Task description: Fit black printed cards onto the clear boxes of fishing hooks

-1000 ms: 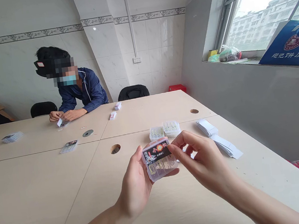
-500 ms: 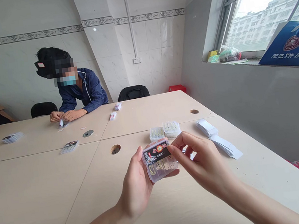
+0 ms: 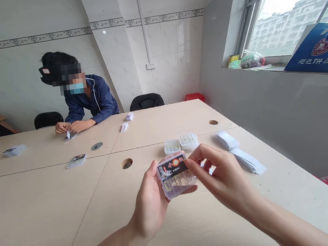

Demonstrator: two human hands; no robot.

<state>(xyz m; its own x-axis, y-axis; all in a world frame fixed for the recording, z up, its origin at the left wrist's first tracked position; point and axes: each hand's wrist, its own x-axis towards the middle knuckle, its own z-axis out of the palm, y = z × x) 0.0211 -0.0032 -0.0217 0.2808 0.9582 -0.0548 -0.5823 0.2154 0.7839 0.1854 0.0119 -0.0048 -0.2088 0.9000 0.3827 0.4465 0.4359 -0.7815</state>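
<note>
My left hand [image 3: 150,203] holds a small clear plastic box [image 3: 175,176] with fish hooks inside, above the beige table [image 3: 74,223]. A black label [image 3: 173,167] with red and white print lies across the box's top. My right hand [image 3: 222,178] pinches the label's right end with thumb and forefinger. Two more clear hook boxes [image 3: 181,143] stand on the table just behind.
Stacks of white paper strips [image 3: 240,151] lie to the right near the wall. A person in a blue jacket [image 3: 89,102] sits across the table handling small items. Label piles [image 3: 76,160] and cable holes [image 3: 127,163] dot the table. A blue bag [image 3: 317,50] leans on the window sill.
The box and both hands have barely shifted; my right fingers stay at the label's right end.
</note>
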